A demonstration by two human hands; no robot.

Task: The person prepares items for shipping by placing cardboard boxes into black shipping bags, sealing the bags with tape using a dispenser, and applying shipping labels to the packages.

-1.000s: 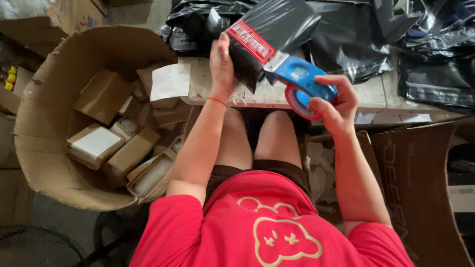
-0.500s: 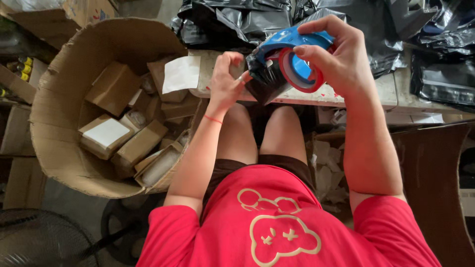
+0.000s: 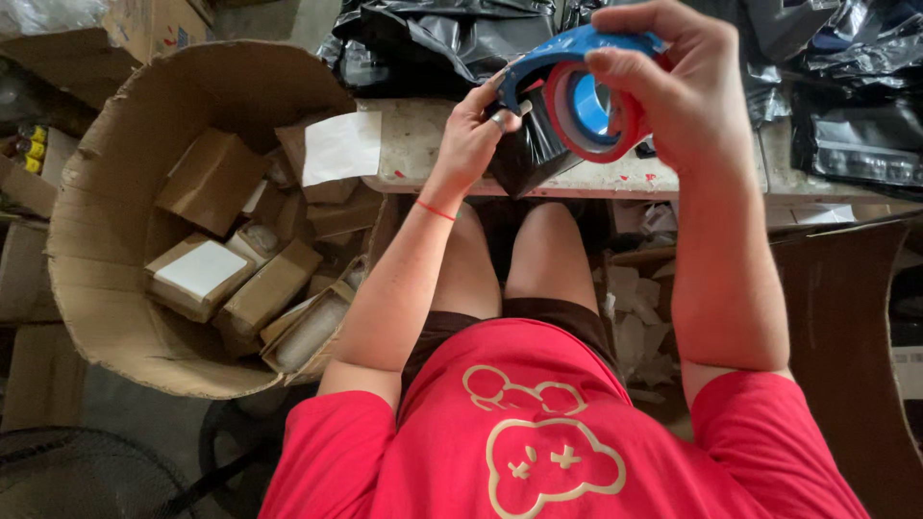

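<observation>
Worktable (image 3: 423,144) — pale, scuffed top with red marks near the front edge. Black plastic mailer bags (image 3: 423,48) lie heaped along its far side and out to the right end. One black bag (image 3: 524,159) rests at the front edge. Floor (image 3: 125,413) — grey concrete, bearing a large round cardboard bin (image 3: 96,288).

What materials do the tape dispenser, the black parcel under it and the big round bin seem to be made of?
Tape dispenser: probably hard plastic, smooth blue body with a red ring. Black parcel: thin plastic film, glossy and wrinkled. Round bin: corrugated cardboard, matte brown, with rough torn edges.
</observation>
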